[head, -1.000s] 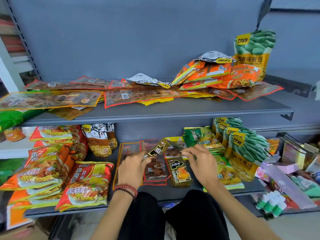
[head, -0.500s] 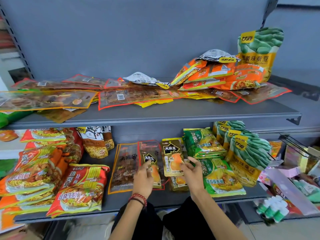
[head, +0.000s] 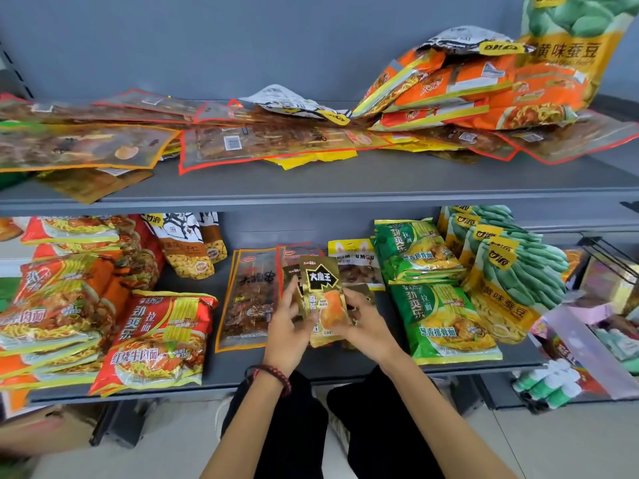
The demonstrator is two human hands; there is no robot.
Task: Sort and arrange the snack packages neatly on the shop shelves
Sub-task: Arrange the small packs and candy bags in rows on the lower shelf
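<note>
Both of my hands hold a small stack of gold snack packets [head: 323, 295] with black labels, upright over the middle of the lower shelf [head: 242, 373]. My left hand [head: 288, 328], with a red bead bracelet on the wrist, grips the stack's left edge. My right hand [head: 368, 321] grips its right side. Flat brown skewer-snack packs [head: 247, 299] lie just left of my hands, and a white-topped pack [head: 356, 267] lies behind the stack.
Red noodle bags [head: 155, 344] fill the lower shelf's left, green noodle bags [head: 442, 323] and green bean bags [head: 511, 281] its right. The upper shelf [head: 345, 183] carries a loose jumble of flat packs and orange bags [head: 484, 95]. My dark-trousered knees sit below the shelf edge.
My hands have gathered the gold packets off the shelf into one upright stack held between them. The camera has moved closer to the shelves.
</note>
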